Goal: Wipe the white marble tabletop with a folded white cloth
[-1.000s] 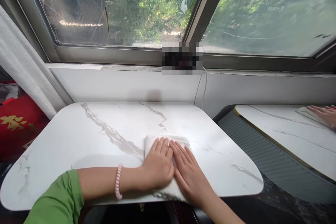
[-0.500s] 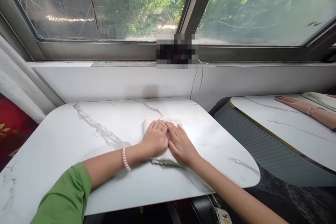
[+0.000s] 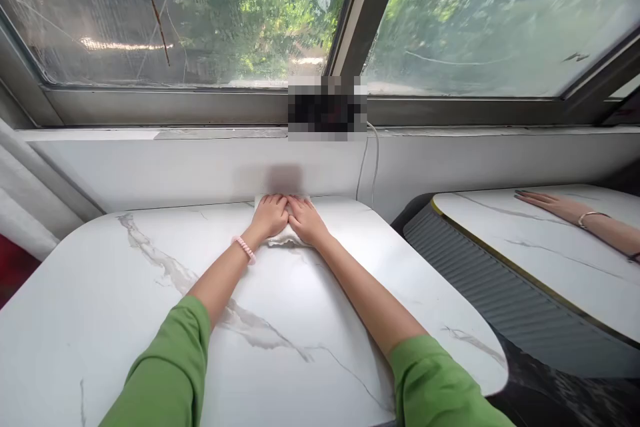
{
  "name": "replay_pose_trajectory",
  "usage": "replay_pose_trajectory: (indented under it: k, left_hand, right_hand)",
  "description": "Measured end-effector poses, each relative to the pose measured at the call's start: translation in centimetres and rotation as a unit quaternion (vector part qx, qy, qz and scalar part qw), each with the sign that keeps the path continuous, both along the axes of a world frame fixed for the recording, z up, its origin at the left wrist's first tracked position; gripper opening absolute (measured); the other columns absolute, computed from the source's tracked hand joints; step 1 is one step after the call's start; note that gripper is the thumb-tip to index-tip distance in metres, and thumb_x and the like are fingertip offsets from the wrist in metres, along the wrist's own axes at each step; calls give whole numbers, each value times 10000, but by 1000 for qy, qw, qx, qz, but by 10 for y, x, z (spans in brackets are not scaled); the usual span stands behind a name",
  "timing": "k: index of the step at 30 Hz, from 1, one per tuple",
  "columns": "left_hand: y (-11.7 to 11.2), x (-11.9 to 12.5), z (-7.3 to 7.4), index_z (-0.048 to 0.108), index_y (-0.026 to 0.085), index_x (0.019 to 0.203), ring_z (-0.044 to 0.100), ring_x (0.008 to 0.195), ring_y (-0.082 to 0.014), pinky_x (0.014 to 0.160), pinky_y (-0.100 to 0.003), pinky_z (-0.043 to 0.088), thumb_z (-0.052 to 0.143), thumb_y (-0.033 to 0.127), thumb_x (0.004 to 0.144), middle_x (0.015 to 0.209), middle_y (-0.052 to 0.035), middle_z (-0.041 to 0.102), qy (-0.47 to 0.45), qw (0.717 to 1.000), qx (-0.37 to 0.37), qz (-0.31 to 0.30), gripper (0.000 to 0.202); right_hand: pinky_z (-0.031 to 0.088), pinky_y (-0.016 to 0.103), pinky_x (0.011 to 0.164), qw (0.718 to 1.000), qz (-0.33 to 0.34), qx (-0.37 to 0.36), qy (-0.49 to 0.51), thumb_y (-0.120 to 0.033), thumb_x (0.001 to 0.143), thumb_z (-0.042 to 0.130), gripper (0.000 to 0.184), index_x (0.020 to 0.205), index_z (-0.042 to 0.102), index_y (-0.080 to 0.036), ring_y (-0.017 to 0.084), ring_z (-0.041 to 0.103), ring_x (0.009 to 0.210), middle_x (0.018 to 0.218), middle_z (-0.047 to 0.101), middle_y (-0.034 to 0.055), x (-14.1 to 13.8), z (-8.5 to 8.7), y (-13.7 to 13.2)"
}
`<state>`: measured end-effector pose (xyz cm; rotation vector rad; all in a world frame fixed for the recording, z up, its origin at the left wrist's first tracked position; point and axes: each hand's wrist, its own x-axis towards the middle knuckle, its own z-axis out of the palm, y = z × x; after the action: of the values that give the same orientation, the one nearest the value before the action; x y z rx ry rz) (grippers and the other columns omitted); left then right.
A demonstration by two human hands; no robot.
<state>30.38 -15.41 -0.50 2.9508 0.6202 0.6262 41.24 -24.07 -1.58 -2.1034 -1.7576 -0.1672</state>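
A folded white cloth (image 3: 287,237) lies at the far edge of the white marbled table (image 3: 320,307), against the wall. My left hand (image 3: 271,216), with a pink coiled band on its wrist, rests palm down on the left part of the cloth. Beside it, my right hand (image 3: 307,221) presses on the right part, the two hands touching or nearly so near the thumbs. Fingers of both hands stretch forward over the cloth, which my hands mostly cover. Both arms reach out almost straight, in green sleeves.
Behind the table rises a low white wall (image 3: 200,173) below a window frame (image 3: 175,107). A thin white cable (image 3: 377,167) hangs down it. On the right, another person's hand (image 3: 545,203) lies on a second marbled table (image 3: 575,253), past a grey ribbed panel (image 3: 480,280). A curtain (image 3: 25,193) hangs at left.
Both my hands have slid the cloth forward, away from me, from the middle of the table to its far edge. My arms have straightened. The view has shifted slightly.
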Motion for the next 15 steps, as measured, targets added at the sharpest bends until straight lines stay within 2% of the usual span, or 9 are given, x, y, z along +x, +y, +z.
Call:
replay_pose_trajectory:
  k: [4, 8, 12, 15]
  left_hand:
    - [2, 4, -1, 541, 118, 1181, 499, 1131, -212, 1031, -347, 320, 350, 131, 887, 1199, -100, 586, -8, 1000, 7, 10, 351]
    - [-5, 1, -3, 522, 101, 1222, 453, 1212, -229, 1075, -381, 265, 328, 143, 910, 1300, -124, 535, 1, 1000, 11, 15, 370]
    - [-24, -5, -3, 490, 76, 1281, 401, 1281, -243, 1113, -417, 208, 315, 145, 919, 1371, -141, 482, 11, 999, -5, 42, 408]
    - [-51, -10, -4, 481, 76, 1297, 373, 1311, -253, 1125, -435, 191, 324, 161, 914, 1397, -147, 456, 11, 998, -17, 56, 422]
  right_hand:
    - [261, 451, 1096, 1000, 4, 5, 7, -190, 841, 325, 549, 1374, 395, -81, 252, 370, 1322, 1406, 462, 134, 7, -2, 4]
    - [270, 433, 1096, 1000, -9, 1, -2, -183, 842, 315, 549, 1378, 395, -94, 240, 363, 1327, 1418, 451, 117, 2, 0, -1]
    - [256, 406, 1116, 1000, -18, -11, 0, -174, 840, 298, 563, 1386, 381, -72, 217, 346, 1341, 1438, 426, 108, -9, 3, -18]
    - [248, 403, 1124, 1000, -11, -26, -2, -172, 837, 291, 575, 1398, 366, -68, 211, 328, 1355, 1454, 404, 108, -14, 4, -43]
